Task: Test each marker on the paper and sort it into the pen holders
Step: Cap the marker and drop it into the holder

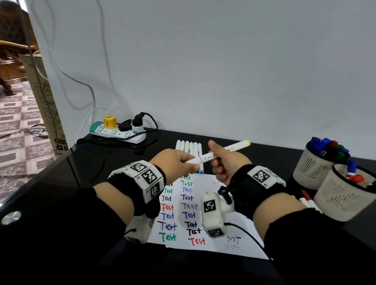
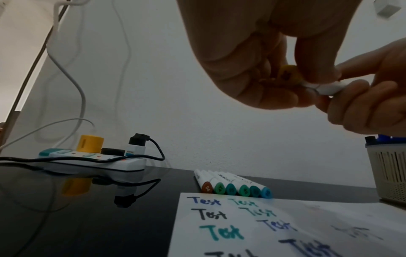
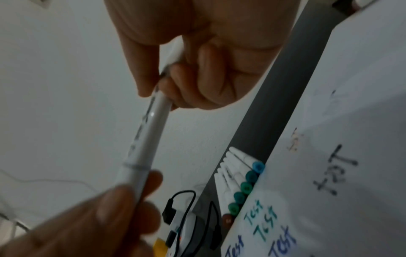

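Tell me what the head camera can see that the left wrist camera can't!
Only the head view shows the nearer pen holder with a red marker inside, the marker's far yellow tip, and both wrists with their black bands. Only the left wrist view shows the colored cap ends of the marker row: one brown, the rest green, teal and blue. Both show the left hand and right hand holding one white marker, the test paper, and the power strip.

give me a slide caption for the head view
Both hands, left and right, hold a yellow-capped white marker above the test paper.
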`<act>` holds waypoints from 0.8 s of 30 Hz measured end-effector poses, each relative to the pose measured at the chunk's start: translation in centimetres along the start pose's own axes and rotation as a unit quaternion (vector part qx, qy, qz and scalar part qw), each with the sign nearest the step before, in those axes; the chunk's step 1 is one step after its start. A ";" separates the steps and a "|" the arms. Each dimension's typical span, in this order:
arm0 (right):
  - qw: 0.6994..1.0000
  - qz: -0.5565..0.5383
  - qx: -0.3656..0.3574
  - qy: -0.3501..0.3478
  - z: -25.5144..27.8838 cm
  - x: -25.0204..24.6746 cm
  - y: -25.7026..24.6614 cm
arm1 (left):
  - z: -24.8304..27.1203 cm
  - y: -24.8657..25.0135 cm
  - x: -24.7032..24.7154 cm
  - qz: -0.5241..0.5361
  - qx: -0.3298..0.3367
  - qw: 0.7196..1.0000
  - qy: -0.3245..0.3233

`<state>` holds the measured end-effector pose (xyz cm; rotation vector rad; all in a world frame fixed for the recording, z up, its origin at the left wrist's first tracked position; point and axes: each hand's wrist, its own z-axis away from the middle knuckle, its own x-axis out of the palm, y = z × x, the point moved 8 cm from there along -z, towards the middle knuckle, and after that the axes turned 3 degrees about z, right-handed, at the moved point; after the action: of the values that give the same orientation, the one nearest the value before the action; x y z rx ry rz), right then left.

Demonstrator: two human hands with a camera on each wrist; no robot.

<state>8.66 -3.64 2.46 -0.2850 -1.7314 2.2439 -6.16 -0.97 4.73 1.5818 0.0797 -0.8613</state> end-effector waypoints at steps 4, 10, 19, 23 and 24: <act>1.000 0.013 -0.021 0.014 0.2 0.5 -0.6 | -0.4 0.4 0.4 -0.007 0.008 1.000 -0.009; 0.997 -0.010 -0.062 0.034 0.4 0.1 -1.9 | -1.2 1.1 0.7 0.016 0.013 0.998 -0.052; 0.997 0.004 -0.048 0.059 0.4 -0.4 -1.4 | -1.8 0.5 1.1 0.029 0.015 0.999 -0.040; 0.997 -0.007 -0.047 0.054 -0.4 -0.1 -1.3 | -2.3 0.1 1.1 0.065 0.019 0.997 -0.037; 0.997 -0.022 -0.050 0.050 -0.7 -0.2 -1.3 | -2.2 0.0 1.2 0.088 0.015 0.994 -0.059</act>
<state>9.20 -2.79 3.57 -0.3704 -1.7813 2.0787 -4.27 0.52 3.92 1.5380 -0.1556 -0.8173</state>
